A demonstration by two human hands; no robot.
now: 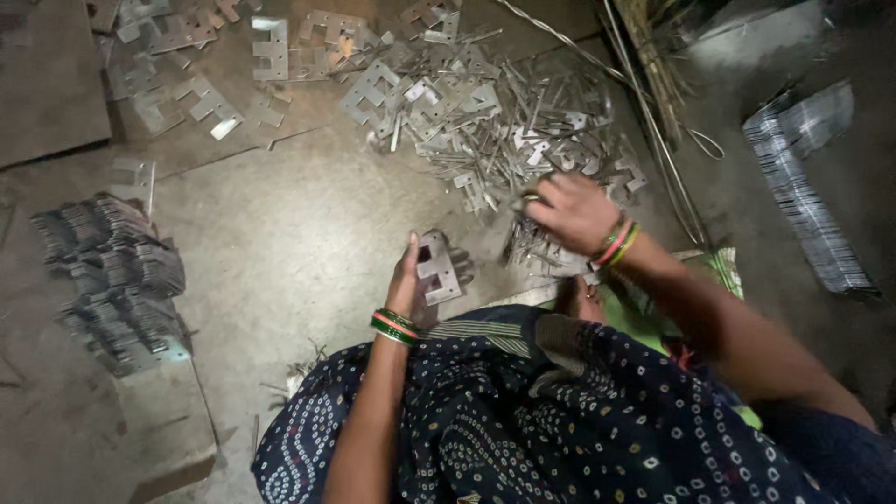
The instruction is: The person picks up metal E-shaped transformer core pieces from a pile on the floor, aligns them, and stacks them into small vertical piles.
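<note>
The left hand (417, 280) curls around a small stack of notched plates (439, 269), thumb up, while the right hand (571, 213), fingers bent, reaches into the scrap pile (495, 121), touching loose pieces.

Flat stamped metal plate (438, 268), dull silver, with rectangular notches and cut-outs, held upright and slightly tilted in left hand (411, 280), thumb along its left edge. Just beyond, loose heap of metal pieces (495, 121) spread over the floor: thin strips and notched plates, shiny grey, lying flat and crisscrossed. Right hand (569, 213) resting on the heap's near edge, fingers curled among the strips.
</note>
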